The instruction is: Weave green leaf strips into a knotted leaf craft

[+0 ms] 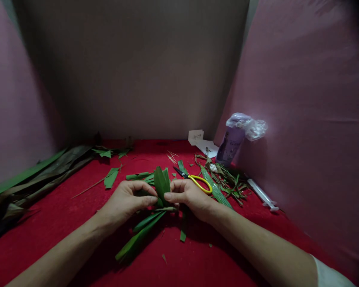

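Both hands meet around a folded green leaf piece (162, 181) that stands upright above the red cloth. My left hand (136, 197) pinches its lower left side between thumb and fingers. On the right side, my right hand (185, 196) presses its thumb against the same leaf, its other fingers partly hidden behind. Beneath the hands a brown stem (167, 209) sticks out sideways, and long green leaf strips (140, 237) spread down to the left. Scissors with yellow handles (202, 184) lie just behind my right hand, blades pointing back left.
Long leaves (44, 171) lie along the left. At the right are a heap of twigs (231, 181), a purple cup with plastic wrap (231, 145) and a syringe (262, 195). Thin sticks (172, 156) and white paper cards (208, 147) lie at the back of the red cloth (86, 199).
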Tool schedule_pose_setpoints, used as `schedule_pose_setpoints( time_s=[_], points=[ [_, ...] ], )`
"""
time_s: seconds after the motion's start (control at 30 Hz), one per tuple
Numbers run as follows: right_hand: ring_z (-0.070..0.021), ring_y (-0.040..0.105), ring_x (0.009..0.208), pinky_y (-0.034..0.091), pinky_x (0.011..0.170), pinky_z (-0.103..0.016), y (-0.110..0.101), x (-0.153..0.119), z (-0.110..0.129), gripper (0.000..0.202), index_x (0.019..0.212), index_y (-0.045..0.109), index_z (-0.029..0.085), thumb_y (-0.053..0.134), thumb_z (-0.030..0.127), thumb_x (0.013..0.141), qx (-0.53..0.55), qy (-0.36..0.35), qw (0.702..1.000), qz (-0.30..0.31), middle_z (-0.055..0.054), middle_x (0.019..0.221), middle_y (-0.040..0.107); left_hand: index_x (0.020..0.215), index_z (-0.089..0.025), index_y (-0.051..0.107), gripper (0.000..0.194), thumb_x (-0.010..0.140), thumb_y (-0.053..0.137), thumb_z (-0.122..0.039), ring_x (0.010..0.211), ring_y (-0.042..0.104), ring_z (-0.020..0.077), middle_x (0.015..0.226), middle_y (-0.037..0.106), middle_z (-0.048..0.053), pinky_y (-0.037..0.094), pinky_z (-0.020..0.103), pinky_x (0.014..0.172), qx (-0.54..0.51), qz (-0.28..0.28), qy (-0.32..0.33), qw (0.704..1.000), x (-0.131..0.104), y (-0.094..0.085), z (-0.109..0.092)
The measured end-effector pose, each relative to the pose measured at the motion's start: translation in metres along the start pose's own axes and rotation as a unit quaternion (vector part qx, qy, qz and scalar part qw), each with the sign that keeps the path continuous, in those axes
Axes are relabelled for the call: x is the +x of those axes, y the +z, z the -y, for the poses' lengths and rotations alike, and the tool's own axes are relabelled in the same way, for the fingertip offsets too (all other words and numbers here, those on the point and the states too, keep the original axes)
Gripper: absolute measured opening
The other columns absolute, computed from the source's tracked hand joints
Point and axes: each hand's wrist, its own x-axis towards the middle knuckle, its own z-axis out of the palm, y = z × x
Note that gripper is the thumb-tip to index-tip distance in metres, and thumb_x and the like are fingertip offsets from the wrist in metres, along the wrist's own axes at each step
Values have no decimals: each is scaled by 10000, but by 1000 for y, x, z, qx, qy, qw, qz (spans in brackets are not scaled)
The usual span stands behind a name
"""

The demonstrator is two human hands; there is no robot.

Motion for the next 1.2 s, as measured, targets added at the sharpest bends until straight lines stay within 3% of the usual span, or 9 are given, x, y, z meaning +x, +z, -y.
schedule_pose_setpoints(
  time_s=[0.27,0.7,0.83,1.07,1.2],
  points=[
    [-54,440,428,321,422,-181,1,0,0,322,626,540,149,780,362,601,0,-6,1000,1,54,507,511,614,-174,653,89,599,740,-179,473,561,107,530,650,-39,423,215,491,-9,3,26,1000,3,2,2],
    [-78,485,481,377,492,-218,3,0,0,295,675,545,157,772,323,587,-17,-12,999,27,43,560,550,591,-170,674,59,570,729,-160,479,559,119,535,637,-28,429,229,486,-1,4,45,999,5,6,-4],
    [-71,463,460,341,457,-203,3,1,-2,307,678,542,152,770,339,590,-36,-9,999,27,48,552,538,601,-169,658,67,579,720,-162,487,555,120,544,632,-30,435,229,486,6,2,48,999,6,8,-4],
    [-62,420,438,284,420,-185,7,0,0,215,647,534,157,726,234,589,-53,-7,999,-7,63,519,498,606,-163,636,71,609,707,-165,469,529,103,527,594,-50,411,209,468,21,-2,60,998,5,13,-2],
    [-59,418,437,299,429,-186,10,-1,1,174,665,543,155,697,201,597,-46,-10,999,-24,67,529,504,722,-174,622,163,607,730,-213,489,590,142,575,639,-38,457,248,486,19,-6,53,998,5,11,-4]
  ],
)
